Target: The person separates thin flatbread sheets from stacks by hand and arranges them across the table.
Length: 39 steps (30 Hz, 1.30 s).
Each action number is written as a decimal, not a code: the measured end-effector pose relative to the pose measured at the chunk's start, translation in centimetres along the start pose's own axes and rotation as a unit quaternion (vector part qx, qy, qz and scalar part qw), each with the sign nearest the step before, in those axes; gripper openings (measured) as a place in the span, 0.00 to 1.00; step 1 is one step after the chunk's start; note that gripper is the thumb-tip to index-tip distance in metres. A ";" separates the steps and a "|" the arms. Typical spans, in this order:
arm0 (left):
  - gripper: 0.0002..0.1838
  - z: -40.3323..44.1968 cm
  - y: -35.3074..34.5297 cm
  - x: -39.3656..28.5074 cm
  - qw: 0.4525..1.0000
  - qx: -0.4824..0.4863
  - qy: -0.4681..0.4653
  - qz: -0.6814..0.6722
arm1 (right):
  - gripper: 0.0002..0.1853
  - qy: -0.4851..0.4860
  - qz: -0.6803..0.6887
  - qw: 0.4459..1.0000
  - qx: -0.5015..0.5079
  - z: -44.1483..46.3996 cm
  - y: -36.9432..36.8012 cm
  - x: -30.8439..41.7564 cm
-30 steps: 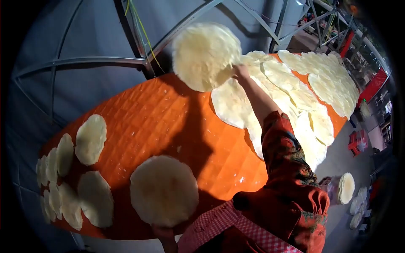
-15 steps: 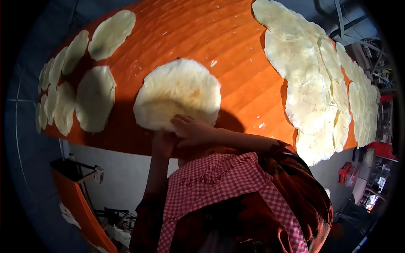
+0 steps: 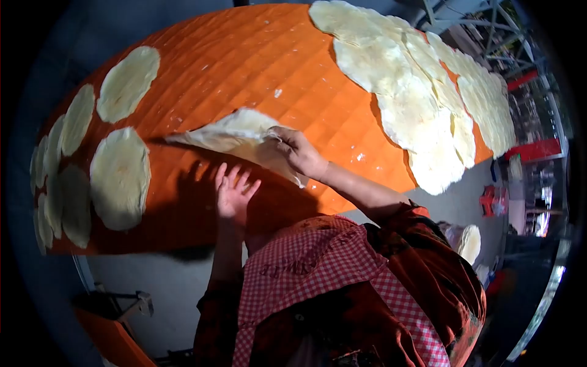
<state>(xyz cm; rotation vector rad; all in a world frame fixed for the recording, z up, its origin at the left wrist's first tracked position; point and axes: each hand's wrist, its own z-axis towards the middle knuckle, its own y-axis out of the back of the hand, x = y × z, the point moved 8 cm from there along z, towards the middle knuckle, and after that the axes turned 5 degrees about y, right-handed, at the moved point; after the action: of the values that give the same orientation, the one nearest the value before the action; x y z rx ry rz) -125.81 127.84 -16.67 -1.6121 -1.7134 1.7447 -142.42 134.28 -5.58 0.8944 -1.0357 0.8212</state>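
Observation:
A thin round flatbread (image 3: 235,131) is lifted off the orange surface and hangs folded from my right hand (image 3: 299,153), whose fingers pinch its near edge. Part of the sheet droops to the left, and its pointed left end is close to the surface. My left hand (image 3: 233,191) is raised just in front of the flatbread, palm up with the fingers spread, holding nothing. Dark shadows of the hand and flatbread fall on the orange table covering (image 3: 202,177) beneath.
Several separate flatbreads (image 3: 120,177) lie flat at the left. Overlapping flatbreads (image 3: 422,110) cover the right side in layers. Beyond the table's right end stand a red stool (image 3: 493,200) and a pale round stack (image 3: 469,244) near floor level.
The flatbread lay flat under both hands; now my right hand has raised it by its edge. My left hand has come off it and opened. The view has shifted.

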 end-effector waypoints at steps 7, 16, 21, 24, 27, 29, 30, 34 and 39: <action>0.30 -2.0 1.5 1.0 0.994 -0.009 0.018 0.109 | 0.15 -0.036 0.033 0.995 -0.089 -3.8 9.8 9.7; 0.18 -8.0 14.9 -0.8 0.898 -0.226 -0.071 0.372 | 0.08 -0.248 -0.053 0.884 -0.393 -29.9 37.7 -2.5; 0.14 -7.9 14.7 -1.3 0.674 -0.090 -0.246 0.690 | 0.14 -0.396 -0.151 0.834 -0.352 -37.0 38.8 -10.6; 0.14 -6.3 18.4 -2.7 0.821 -0.139 -0.098 0.544 | 0.13 -0.318 -0.192 0.857 -0.357 -32.5 36.6 -8.9; 0.14 -5.1 20.6 -2.5 0.805 -0.089 -0.127 0.573 | 0.09 -0.231 -0.303 0.855 -0.351 -28.5 38.1 -4.2; 0.14 -6.5 14.8 -2.0 0.789 -0.093 -0.139 0.591 | 0.10 -0.286 -0.341 0.849 -0.286 -28.0 41.8 -4.5; 0.13 -7.1 11.3 -2.3 0.768 -0.090 -0.144 0.618 | 0.10 -0.200 -0.428 0.840 -0.266 -26.8 42.7 -2.9; 0.14 -7.9 12.0 -1.1 0.778 -0.098 -0.113 0.610 | 0.23 -0.170 -0.647 0.664 -0.334 -27.3 42.8 -1.8; 0.13 -8.3 11.0 0.5 0.861 -0.021 -0.043 0.506 | 0.11 -0.142 -0.309 0.924 -0.176 -13.8 24.2 -13.0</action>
<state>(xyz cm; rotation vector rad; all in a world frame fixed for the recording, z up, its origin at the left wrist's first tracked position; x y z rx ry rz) -113.94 129.69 -23.54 -2.7853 -0.9019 2.1568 -162.87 154.71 -15.94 0.9651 -1.0196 -0.0313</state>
